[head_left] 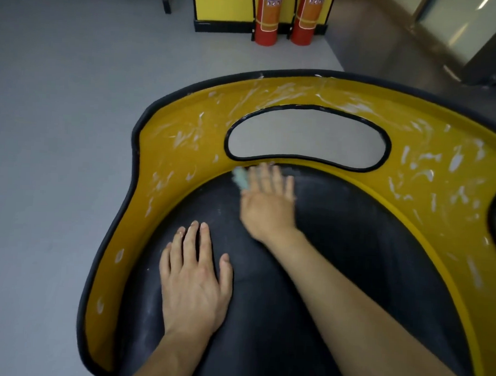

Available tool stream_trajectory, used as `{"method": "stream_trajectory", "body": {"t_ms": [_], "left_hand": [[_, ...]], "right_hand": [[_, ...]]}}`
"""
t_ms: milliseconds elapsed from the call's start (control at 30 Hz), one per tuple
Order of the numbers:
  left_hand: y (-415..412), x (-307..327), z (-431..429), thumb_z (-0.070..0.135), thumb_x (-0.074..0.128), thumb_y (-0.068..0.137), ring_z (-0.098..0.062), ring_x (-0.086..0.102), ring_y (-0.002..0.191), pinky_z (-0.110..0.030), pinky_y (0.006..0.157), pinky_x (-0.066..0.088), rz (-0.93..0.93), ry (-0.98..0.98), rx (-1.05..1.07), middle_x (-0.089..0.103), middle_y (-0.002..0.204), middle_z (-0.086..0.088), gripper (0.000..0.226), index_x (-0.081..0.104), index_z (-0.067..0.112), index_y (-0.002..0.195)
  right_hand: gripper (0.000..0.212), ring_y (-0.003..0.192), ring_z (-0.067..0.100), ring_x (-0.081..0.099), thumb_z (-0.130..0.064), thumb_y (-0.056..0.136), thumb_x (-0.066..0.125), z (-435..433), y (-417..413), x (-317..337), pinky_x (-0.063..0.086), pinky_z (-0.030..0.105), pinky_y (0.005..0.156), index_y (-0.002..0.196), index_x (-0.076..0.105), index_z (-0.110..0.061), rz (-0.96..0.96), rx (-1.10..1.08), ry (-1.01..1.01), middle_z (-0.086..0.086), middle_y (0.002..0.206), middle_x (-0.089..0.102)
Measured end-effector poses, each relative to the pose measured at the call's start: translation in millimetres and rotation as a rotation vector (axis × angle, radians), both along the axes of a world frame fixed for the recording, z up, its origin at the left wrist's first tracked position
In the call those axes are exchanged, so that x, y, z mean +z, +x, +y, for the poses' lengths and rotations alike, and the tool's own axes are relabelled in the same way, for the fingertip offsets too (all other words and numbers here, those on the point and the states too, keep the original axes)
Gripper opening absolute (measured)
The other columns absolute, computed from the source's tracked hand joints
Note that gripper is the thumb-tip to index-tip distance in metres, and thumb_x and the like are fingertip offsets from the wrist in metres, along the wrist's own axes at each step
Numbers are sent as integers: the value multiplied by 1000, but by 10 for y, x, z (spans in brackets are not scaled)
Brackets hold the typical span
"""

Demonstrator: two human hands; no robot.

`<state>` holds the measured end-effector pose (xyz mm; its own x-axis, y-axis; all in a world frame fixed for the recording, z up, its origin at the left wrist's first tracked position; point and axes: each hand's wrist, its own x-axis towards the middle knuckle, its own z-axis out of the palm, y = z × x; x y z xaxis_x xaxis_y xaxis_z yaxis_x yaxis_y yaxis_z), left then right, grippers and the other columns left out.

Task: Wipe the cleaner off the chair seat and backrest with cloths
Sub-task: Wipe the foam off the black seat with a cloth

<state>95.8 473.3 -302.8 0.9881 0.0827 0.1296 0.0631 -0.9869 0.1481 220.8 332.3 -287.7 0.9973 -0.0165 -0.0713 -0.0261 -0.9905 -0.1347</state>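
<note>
Right hand: fingers straight, blurred, pressing a pale green cloth onto the rear of the black seat, just beside the yellow backrest. Left hand: fingers spread flat on the seat, holding nothing. White cleaner streaks the backrest all round.

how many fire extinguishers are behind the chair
2. The left extinguisher and the right extinguisher stand side by side on the floor before the yellow cabinet; others may be offscreen.
</note>
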Motion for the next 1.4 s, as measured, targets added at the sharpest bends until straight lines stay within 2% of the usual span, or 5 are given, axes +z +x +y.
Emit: {"method": "stream_trajectory", "body": {"t_ms": [167,433,700,1133,1400], "left_hand": [[-2,-4,-6,46,38,97,-31,33,145,-49,117,26,-20,3,0,43,155,-14,66,42,9,151],[-23,-2,-16,45,36,95,-36,33,144,-54,114,26,-61,-62,-5,43,154,-18,68,45,5,149],[-38,1,-42,45,34,96,-37,33,144,-53,115,25,-79,-56,-7,43,153,-19,68,45,4,149],[7,-28,-45,44,34,98,-32,34,145,-51,116,26,-44,42,7,43,155,-14,65,42,9,152],[-13,-24,-40,45,33,98,-32,31,146,-51,117,24,-49,11,-4,41,156,-14,65,41,9,152]], "right_hand": [[58,155,18,-2,-41,107,18,-353,-61,13,-1,50,124,162,6,-26,42,176,-10,-3,170,3],[69,153,21,16,-48,101,5,-2203,-1319,12,10,40,124,161,14,-15,46,-364,15,5,167,19],[60,150,28,23,-42,106,19,-2046,-1501,-14,15,44,124,160,18,-13,22,-566,11,10,165,24],[59,154,31,1,-37,107,19,245,125,-27,-5,56,122,160,16,-12,32,54,36,10,168,13],[57,155,17,3,-39,108,19,-1101,-244,-5,-1,57,123,162,9,-25,26,-21,12,-5,169,6]]}}
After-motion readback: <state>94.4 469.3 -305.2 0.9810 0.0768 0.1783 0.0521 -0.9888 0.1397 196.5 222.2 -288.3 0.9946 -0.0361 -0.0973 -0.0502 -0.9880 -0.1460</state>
